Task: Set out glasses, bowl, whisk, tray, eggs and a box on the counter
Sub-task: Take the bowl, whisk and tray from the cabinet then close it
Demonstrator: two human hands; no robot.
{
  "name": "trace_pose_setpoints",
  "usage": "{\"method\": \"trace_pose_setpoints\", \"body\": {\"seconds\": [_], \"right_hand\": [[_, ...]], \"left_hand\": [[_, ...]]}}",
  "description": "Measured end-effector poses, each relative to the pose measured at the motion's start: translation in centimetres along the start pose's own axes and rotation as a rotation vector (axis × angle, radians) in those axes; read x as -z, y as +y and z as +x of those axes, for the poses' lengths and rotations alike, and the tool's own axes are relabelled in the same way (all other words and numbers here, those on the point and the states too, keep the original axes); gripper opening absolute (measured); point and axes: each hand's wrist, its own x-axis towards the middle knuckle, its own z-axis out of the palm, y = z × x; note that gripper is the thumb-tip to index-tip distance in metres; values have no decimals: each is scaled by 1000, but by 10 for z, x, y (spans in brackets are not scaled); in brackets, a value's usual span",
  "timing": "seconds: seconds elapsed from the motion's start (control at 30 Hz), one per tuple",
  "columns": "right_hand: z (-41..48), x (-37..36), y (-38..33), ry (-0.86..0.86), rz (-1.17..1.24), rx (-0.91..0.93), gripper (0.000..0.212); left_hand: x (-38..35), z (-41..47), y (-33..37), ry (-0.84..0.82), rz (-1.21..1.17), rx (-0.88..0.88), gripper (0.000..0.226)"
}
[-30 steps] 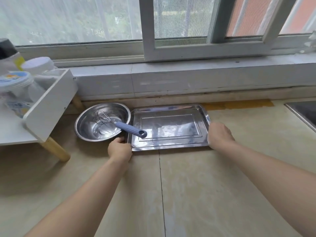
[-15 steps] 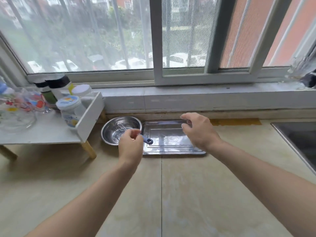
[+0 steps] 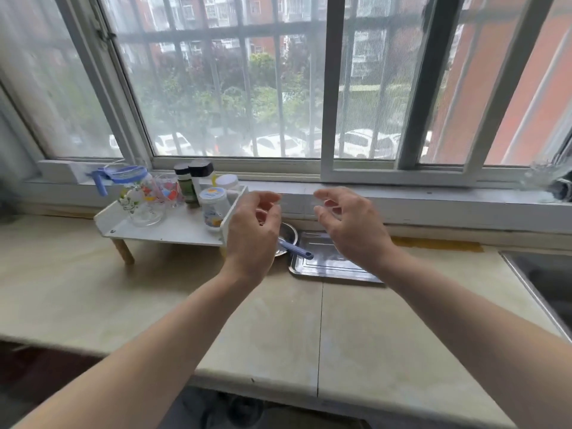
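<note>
A steel tray (image 3: 322,267) lies on the beige counter below the window. Left of it sits a steel bowl (image 3: 289,235), mostly hidden behind my left hand. A whisk with a blue handle (image 3: 295,250) rests in the bowl, its handle reaching over the tray's left edge. My left hand (image 3: 252,232) and my right hand (image 3: 351,226) are raised above these things, both empty with fingers curled apart. Patterned glasses (image 3: 168,190) stand on a white shelf (image 3: 167,227) at the left.
The white shelf also holds a glass jug with a blue lid (image 3: 134,193), dark-capped bottles (image 3: 193,181) and white jars (image 3: 213,205). A sink (image 3: 544,277) is sunk in at the right. The counter's front edge (image 3: 247,377) is near me. The window sill (image 3: 402,196) runs behind.
Both hands let go of the tray and rose off the counter. The camera view pulled back and tilted up, showing more window and the shelf.
</note>
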Motion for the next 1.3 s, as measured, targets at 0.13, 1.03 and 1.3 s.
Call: {"method": "trace_pose_setpoints", "body": {"seconds": [0.13,1.03,1.3], "right_hand": [[-21,-6,-37,17,5,13,33],[-278,-213,-148,-419,92,30,35],[-362,-288,-110,-595,42,-5,43]], "left_hand": [[38,-17,11,-2,-61,-10,9],[296,-311,-211,48,465,760,25],[316,-389,-301,-141,663,958,7]]}}
